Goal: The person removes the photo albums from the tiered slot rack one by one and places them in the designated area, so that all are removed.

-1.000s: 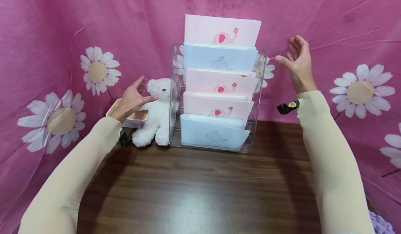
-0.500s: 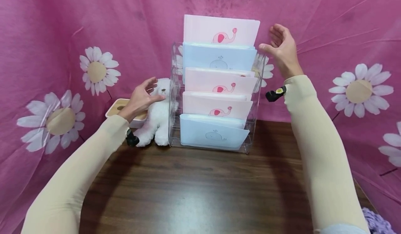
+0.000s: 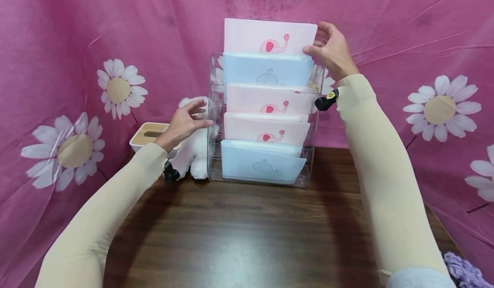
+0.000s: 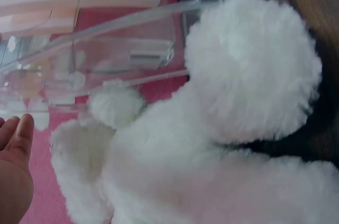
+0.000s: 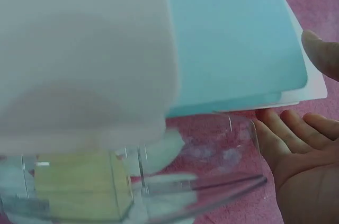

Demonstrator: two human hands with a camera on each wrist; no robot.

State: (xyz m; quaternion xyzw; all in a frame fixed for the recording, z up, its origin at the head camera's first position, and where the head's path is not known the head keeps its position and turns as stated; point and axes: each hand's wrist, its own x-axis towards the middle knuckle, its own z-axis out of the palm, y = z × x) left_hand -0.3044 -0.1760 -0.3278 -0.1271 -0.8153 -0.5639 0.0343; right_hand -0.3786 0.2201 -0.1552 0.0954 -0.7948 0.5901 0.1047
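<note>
A clear tiered file rack [image 3: 211,161] holds pink elephant folders and blue whale folders. At its top right corner my right hand [image 3: 335,53] is at the edge of the top pink folder [image 3: 243,35]. The thumb is in front and the fingers are behind. In the right wrist view a gap shows between the thumb and fingers [image 5: 286,136], around the folder edges beside a blue folder [image 5: 233,38]. My left hand [image 3: 183,124] has its fingers extended towards the rack's left side, in front of a white plush bear [image 3: 198,161], and holds nothing.
A white box with a wooden slotted lid [image 3: 142,139] stands behind my left wrist. Pink flowered cloth [image 3: 170,65] hangs behind and on both sides. A purple knitted item [image 3: 465,271] lies at the lower right of the brown table [image 3: 239,219].
My right hand has moved left and up to the top folder's edge. My left hand has moved right, towards the rack, uncovering more of the slotted box. The folders stay in place.
</note>
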